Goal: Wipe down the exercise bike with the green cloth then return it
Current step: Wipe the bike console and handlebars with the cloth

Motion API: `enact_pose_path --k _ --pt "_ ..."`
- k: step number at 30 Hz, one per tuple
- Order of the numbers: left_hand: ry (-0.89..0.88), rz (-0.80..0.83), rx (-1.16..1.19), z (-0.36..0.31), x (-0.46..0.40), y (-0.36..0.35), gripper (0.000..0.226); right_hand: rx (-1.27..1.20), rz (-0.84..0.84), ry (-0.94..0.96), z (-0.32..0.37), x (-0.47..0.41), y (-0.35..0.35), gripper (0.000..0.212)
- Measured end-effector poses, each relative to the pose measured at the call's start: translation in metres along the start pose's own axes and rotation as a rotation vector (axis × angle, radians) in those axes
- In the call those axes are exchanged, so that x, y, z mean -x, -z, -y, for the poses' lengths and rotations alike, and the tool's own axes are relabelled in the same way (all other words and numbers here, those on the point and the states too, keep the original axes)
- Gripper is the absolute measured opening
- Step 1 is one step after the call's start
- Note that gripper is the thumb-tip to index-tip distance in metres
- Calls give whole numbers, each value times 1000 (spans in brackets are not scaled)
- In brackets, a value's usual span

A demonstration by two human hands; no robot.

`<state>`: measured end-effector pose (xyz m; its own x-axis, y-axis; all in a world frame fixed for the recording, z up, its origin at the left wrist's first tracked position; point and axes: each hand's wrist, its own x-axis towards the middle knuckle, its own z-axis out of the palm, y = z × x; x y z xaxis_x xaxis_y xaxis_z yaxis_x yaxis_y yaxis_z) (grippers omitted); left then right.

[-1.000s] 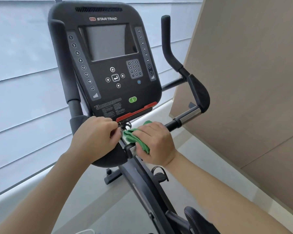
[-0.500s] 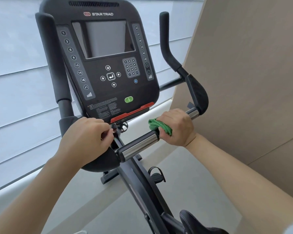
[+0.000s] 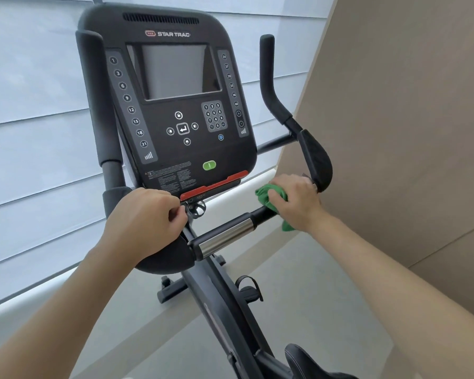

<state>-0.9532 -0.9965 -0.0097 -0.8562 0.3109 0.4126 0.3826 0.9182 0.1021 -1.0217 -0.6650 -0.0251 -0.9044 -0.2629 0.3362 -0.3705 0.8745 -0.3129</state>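
A black exercise bike stands in front of me, its console (image 3: 175, 110) with a dark screen facing me. My right hand (image 3: 296, 201) is wrapped around the right handlebar (image 3: 230, 236), close to the black elbow pad (image 3: 316, 160), and presses a bunched green cloth (image 3: 268, 198) onto the bar. A fold of the cloth hangs below my wrist. The chrome sleeve of the bar lies bare to the left of that hand. My left hand (image 3: 145, 217) is closed on the left handlebar, just under the console's red strip.
A beige wall panel (image 3: 408, 119) rises close on the right, next to the upright right grip (image 3: 268, 77). Pale window blinds (image 3: 33, 105) fill the left and back. Below are the bike frame, a pedal (image 3: 248, 289), the saddle's front edge (image 3: 304, 359) and grey floor.
My right hand has slid the green cloth along the right handlebar, from beside the console stem outward to the elbow pad, baring the chrome sleeve. My left hand has kept its grip.
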Motion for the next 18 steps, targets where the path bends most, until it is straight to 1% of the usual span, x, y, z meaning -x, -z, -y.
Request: enact_pose_path --k 2,3,4,6,8,10,11,13,15,17,18 --pt "0 -4 -1 0 0 1 48 -24 99 75 43 19 -6 30" --pt "1 -7 -3 0 0 1 48 -36 131 120 64 29 -9 31" --pt "4 -8 -5 0 1 0 47 -48 160 167 81 39 -12 38" --pt "8 -10 -5 1 2 0 45 -43 243 265 103 55 -12 66" --pt "-5 -13 0 1 2 0 45 24 339 359 113 67 -11 93" --pt "-26 -10 1 1 2 0 45 108 379 416 119 74 -13 108" --pt "-31 -7 -2 1 2 0 46 138 356 427 119 76 -16 110" --pt "-28 1 -7 1 2 0 46 206 274 461 118 71 -23 106" --pt "-22 3 -12 1 2 -1 47 258 219 538 111 54 -29 93" --pt "-20 5 -15 0 2 -1 48 263 270 604 108 32 -25 75" --pt "-20 6 -15 -1 1 -1 48 263 343 599 111 22 -19 66"
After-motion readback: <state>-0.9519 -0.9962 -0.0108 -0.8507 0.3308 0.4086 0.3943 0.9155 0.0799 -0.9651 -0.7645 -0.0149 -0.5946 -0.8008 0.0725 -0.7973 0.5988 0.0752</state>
